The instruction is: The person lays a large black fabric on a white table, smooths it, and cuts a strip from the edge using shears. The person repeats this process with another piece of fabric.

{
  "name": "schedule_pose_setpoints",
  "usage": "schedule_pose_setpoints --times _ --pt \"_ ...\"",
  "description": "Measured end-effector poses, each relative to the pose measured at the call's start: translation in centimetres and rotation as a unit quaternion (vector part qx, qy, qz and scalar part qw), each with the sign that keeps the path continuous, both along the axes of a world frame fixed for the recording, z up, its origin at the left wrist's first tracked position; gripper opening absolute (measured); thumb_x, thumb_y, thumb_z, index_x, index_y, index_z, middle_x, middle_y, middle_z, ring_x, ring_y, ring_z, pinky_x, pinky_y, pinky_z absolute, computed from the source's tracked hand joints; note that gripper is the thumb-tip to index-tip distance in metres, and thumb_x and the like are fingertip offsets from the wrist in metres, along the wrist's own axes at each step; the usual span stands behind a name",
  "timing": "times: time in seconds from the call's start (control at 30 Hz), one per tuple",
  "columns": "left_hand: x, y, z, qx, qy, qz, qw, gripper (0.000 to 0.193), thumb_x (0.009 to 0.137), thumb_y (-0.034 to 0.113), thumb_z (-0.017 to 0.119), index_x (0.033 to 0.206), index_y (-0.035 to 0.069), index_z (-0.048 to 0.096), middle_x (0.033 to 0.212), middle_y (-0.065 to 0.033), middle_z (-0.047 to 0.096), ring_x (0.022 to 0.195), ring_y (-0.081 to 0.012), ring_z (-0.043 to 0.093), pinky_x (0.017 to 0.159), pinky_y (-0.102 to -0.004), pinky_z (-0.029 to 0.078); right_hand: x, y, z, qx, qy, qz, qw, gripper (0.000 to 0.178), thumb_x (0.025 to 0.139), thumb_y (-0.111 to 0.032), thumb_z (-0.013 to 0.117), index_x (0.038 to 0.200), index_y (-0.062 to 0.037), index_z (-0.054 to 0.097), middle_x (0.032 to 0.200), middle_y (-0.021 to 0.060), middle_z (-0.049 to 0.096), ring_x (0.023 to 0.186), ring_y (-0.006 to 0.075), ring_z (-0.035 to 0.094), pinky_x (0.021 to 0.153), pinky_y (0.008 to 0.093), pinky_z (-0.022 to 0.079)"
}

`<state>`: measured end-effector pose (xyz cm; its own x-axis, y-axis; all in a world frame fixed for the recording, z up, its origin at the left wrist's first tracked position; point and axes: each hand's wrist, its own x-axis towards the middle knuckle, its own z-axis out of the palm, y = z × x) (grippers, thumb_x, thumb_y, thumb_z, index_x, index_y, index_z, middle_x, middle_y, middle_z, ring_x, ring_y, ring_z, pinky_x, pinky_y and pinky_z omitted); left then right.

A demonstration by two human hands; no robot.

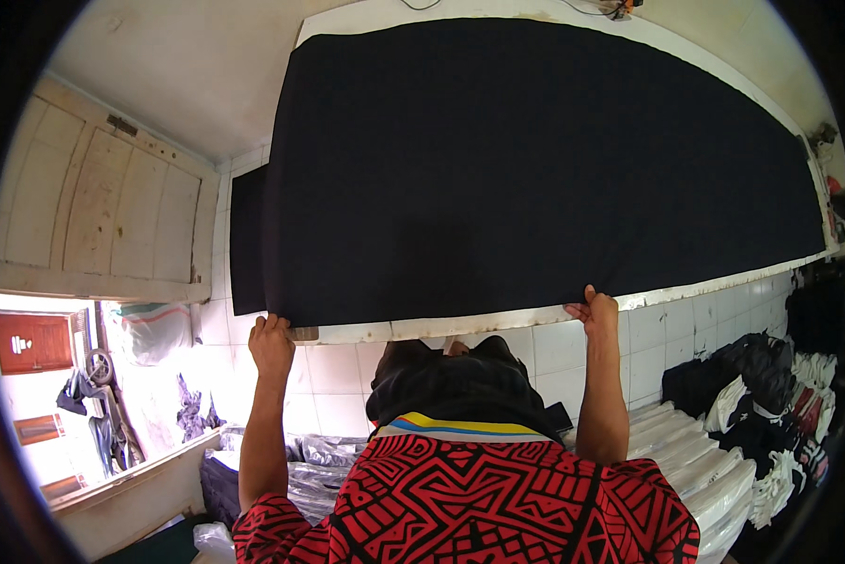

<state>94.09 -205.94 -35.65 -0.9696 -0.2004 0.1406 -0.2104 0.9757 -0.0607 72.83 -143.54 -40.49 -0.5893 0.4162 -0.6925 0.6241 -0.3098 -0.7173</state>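
A large sheet of black cloth (535, 169) is spread over a white-topped table (413, 329) and covers most of it. Past the table's left end, a strip of the cloth (248, 244) hangs down. At the near left corner, my left hand (271, 343) has its fingers closed on the cloth's edge. My right hand (594, 308) pinches the near edge further right, where small creases run from the fingers. Both forearms reach up from below, apart from each other. What lies beneath the cloth is hidden.
Plastic-wrapped rolls (672, 442) lie on the floor at right, beside a heap of dark and white fabric (766, 414). A wooden door (103, 197) stands at left, near a pale sack (150, 334). A small orange-and-black object (620, 9) sits at the table's far edge.
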Motion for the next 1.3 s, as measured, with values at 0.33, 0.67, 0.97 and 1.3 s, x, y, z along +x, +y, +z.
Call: schedule_pose_setpoints --times 0.33,0.67,0.97,1.3 --pt "-6.7 10.9 1.5 0.132 -0.034 -0.182 0.974 0.07 0.077 -0.009 0.073 0.144 0.01 0.066 0.141 -0.0114 0.065 0.134 -0.0346 0.058 0.112 -0.0496 0.045 -3.5 7.1 -1.0 -0.018 -0.022 -0.098 0.995 0.035 0.104 -0.021 0.077 0.126 0.0039 0.068 0.121 0.0213 0.072 0.093 0.0318 0.073 0.075 0.0486 0.068" --pt "-7.1 13.0 -3.9 -0.038 -0.039 -0.347 0.936 0.045 0.095 0.014 0.065 0.138 0.002 0.07 0.121 -0.011 0.067 0.113 -0.0263 0.063 0.106 -0.0409 0.049 -4.6 11.4 -1.1 -0.036 0.121 -0.121 0.984 0.024 0.11 -0.018 0.071 0.124 0.001 0.07 0.114 0.0143 0.077 0.095 0.0282 0.077 0.077 0.0446 0.065" --pt "-5.2 12.4 -4.2 0.033 0.02 -0.343 0.938 0.03 0.087 0.011 0.069 0.114 -0.001 0.076 0.1 -0.0096 0.066 0.096 -0.0255 0.065 0.089 -0.0393 0.052 -2.7 11.6 -2.8 0.031 0.116 -0.055 0.991 0.028 0.112 -0.02 0.069 0.125 0.0044 0.064 0.106 0.0163 0.077 0.088 0.0274 0.078 0.073 0.045 0.069" --pt "-5.4 11.5 -5.8 0.054 -0.043 -0.342 0.937 0.025 0.085 0.007 0.072 0.109 0.001 0.077 0.103 -0.0122 0.069 0.099 -0.0289 0.066 0.092 -0.0414 0.052 -3.9 12.4 -4.7 0.064 0.03 -0.081 0.994 0.027 0.111 -0.017 0.069 0.122 0.0073 0.065 0.102 0.0158 0.073 0.076 0.0269 0.071 0.063 0.0414 0.063"
